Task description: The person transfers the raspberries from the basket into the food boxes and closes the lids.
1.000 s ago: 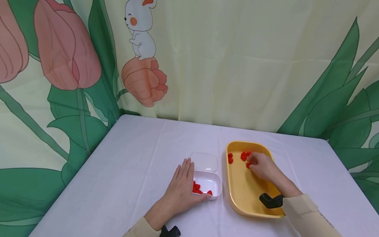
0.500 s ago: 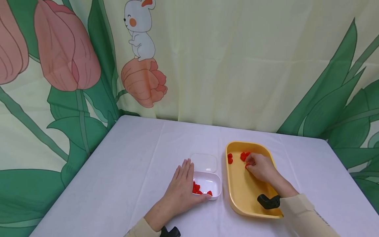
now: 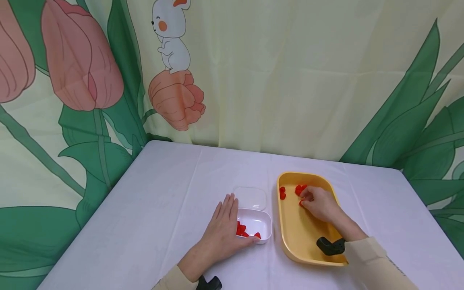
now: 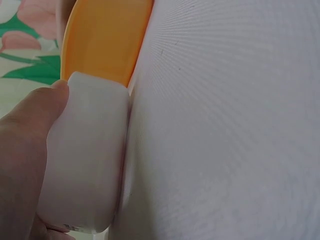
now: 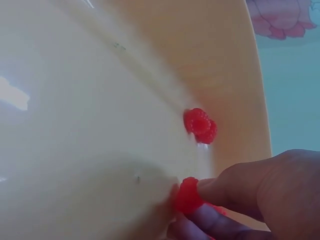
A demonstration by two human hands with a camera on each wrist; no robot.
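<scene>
My right hand point(image 3: 320, 205) is over the far part of a yellow tray point(image 3: 290, 237). Its thumb and fingers pinch a red raspberry point(image 5: 188, 196), low against the tray floor. More raspberries point(image 3: 282, 193) lie along the tray's left wall, and a small cluster point(image 3: 299, 189) sits just beyond my fingertips, partly covered by them. To the left stands a small white box point(image 3: 260, 219) holding several red raspberries point(image 3: 241, 229). My left hand point(image 3: 221, 235) rests against it, fingers straight along its left side and thumb at the near rim.
Behind the box lies a clear lid point(image 3: 250, 198) on the white tablecloth point(image 3: 152, 225). A black wrist device point(image 3: 330, 245) hangs over the tray from the right sleeve. A patterned curtain point(image 3: 272, 80) borders the table's far edge.
My right hand has shifted slightly left with the raspberry toward the cluster. The left hand and the white box have stayed in place.
</scene>
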